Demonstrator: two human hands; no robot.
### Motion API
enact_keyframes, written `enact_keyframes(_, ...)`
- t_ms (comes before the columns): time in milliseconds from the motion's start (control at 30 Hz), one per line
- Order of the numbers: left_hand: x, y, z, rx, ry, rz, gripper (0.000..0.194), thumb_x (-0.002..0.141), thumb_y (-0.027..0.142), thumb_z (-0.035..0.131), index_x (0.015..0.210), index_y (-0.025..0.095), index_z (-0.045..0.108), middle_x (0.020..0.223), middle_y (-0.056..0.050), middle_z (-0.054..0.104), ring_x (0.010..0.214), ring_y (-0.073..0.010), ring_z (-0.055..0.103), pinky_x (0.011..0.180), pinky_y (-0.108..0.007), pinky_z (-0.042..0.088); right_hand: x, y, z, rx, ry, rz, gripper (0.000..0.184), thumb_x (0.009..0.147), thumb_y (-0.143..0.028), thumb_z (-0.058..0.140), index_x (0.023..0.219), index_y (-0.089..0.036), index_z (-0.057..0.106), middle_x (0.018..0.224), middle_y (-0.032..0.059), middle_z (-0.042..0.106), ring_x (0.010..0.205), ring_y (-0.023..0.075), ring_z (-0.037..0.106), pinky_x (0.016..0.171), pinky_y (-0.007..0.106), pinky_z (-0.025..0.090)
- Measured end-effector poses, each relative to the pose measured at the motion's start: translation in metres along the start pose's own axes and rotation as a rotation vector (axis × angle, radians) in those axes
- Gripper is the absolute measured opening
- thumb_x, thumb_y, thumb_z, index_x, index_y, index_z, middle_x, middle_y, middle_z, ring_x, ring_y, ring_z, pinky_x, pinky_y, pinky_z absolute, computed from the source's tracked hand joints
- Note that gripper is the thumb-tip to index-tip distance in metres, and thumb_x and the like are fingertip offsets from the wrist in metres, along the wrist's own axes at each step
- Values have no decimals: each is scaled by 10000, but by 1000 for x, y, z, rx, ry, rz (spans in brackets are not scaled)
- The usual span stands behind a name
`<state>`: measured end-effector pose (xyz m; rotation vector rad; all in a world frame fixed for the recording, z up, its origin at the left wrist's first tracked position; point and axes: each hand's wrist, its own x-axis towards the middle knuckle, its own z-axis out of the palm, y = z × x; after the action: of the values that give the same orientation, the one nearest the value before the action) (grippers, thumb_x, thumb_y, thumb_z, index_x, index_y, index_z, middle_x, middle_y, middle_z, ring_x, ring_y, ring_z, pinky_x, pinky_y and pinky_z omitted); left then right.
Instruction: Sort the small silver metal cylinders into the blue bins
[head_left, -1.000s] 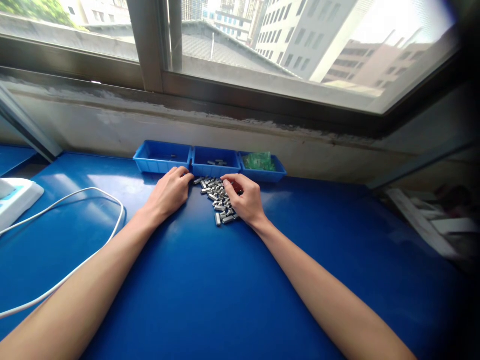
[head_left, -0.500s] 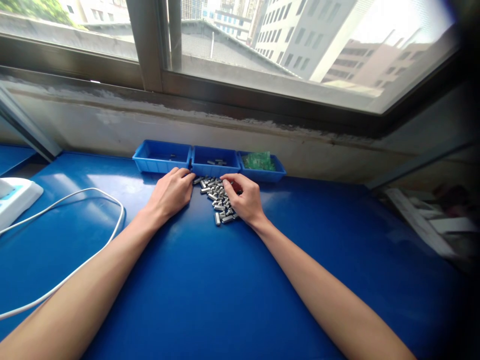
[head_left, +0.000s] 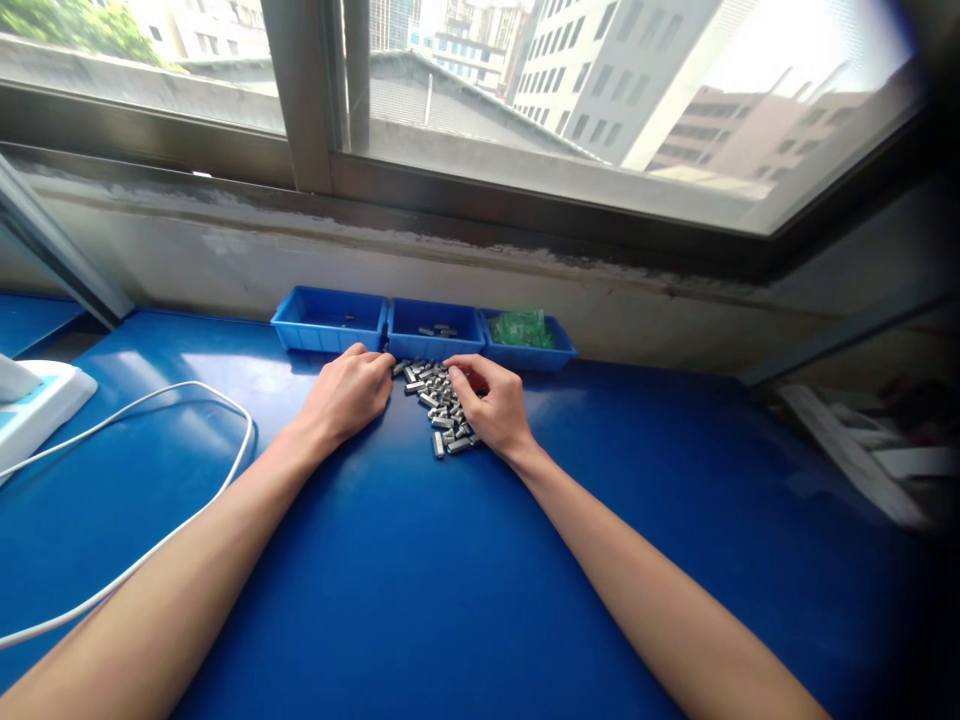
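Note:
A loose pile of small silvery metal standoffs (head_left: 439, 400) lies on the blue table between my two hands. At the pile's left edge is my left hand (head_left: 351, 388), its fingers curled together and bent down; whatever they grip is hidden. My right hand (head_left: 491, 400) rests along the right side of the pile, thumb and forefinger brought close together over the standoffs. Too little shows between those fingertips to name what they hold. The right palm covers part of the pile.
Behind the hands stand three blue bins: the left bin (head_left: 330, 335) with a few tiny pieces, the middle bin (head_left: 431, 345) with several standoffs, the right bin (head_left: 555, 355) with green bags (head_left: 519, 328). A white cable (head_left: 244, 440) runs left to a white power strip (head_left: 52, 405).
The whole view has shifted slightly, so things sit a little lower and further right. Both hands stay at the pile in nearly the same poses.

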<state>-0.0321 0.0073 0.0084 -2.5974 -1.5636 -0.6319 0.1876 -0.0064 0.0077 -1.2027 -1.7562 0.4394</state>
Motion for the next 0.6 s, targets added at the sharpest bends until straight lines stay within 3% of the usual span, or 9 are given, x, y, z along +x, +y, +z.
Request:
enact_keyframes(233, -4, -5, -2, 54, 85, -111, 350, 961, 261, 435, 1126, 176, 732, 1030, -124, 748, 959, -273, 684, 818, -349, 519, -1, -1, 0, 12, -4, 0, 198, 921, -323, 582, 934, -200, 737, 789, 25, 733, 596, 157, 603, 606, 293, 494)
enact_keyframes(400, 4, 1, -6, 198, -97, -236, 484, 963, 283, 393, 1397, 186, 586, 869, -145, 756, 764, -316, 721, 711, -378, 506, -1, -1, -1, 21, -9, -6, 185, 923, -303, 584, 943, -196, 733, 779, 23, 727, 605, 156, 609, 601, 283, 488)
enact_keyframes(600, 13, 9, -10, 236, -212, -285, 480, 952, 268, 381, 1376, 176, 586, 886, -177, 751, 792, -347, 731, 704, -389, 499, -1, 0, -1, 31, -17, 0, 198, 924, -308, 585, 958, -186, 738, 768, 27, 731, 626, 165, 642, 610, 283, 494)
